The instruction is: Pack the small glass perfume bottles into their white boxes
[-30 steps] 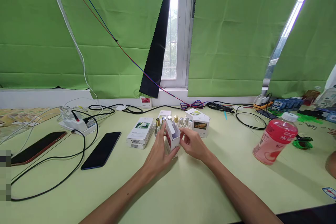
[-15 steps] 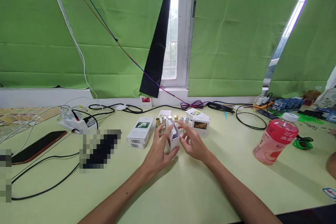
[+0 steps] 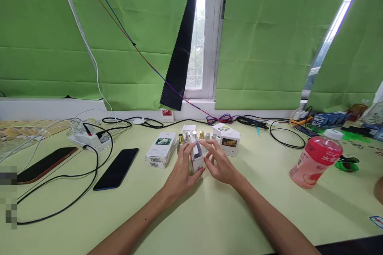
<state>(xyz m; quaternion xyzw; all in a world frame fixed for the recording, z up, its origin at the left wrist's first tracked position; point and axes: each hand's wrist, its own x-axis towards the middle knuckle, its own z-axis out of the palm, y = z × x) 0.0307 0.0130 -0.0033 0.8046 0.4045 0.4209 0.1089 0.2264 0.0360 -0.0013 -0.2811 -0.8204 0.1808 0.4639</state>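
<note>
a: head view, grips?
b: left hand [image 3: 179,169] closed around the white box [image 3: 197,162], top open. right hand [image 3: 220,164] half curled at its top; can't tell if pinching.
a: box where?
b: just nearside of the small bottles [image 3: 181,139].

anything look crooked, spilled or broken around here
Nothing looks spilled or broken. The black cloth flap beside the narrow window pane hangs on a slant, baring the glass, while the green fabric shades sit flatter. At left, a thin black cable sprawls in loose loops, which looks untidy.
</note>
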